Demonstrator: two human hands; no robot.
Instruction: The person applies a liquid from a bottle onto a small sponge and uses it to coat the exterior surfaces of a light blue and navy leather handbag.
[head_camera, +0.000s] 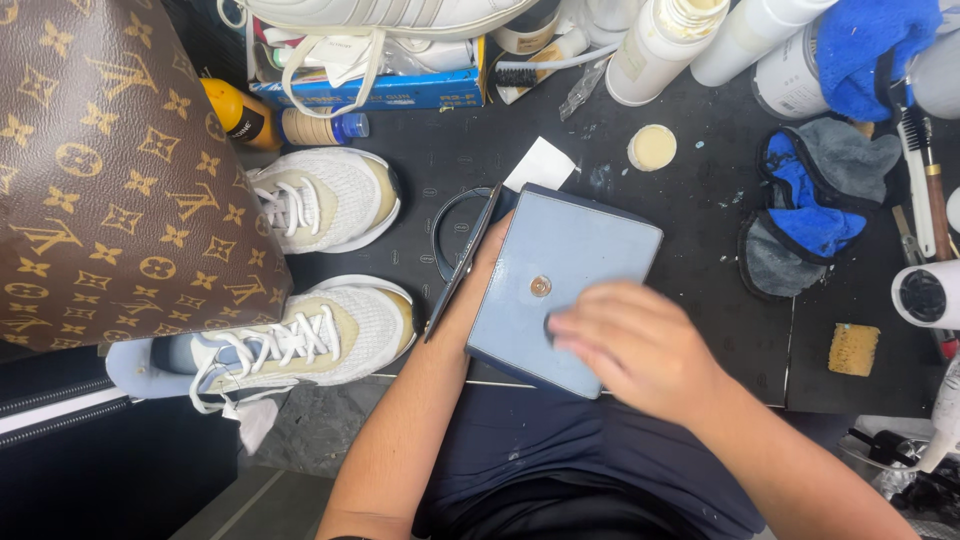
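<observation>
Clearly, the blue bag (560, 290) is propped by the hidden left hand, grip untellable, and rubbed by the right hand (630, 345), fingers pressed together, so it could be tipped off the lap by hard strokes.

A grey-blue leather pouch (560, 285) with a brass snap, white-and-cream mesh sneakers (325, 200), and a brown bag patterned in tan motifs (110, 170) sit on a black bench (700, 200).

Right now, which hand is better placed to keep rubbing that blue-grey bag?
Probably the right hand: it lies on the blue-grey bag face, near its snap button. The left forearm goes under the flap, apparently supporting it.
</observation>
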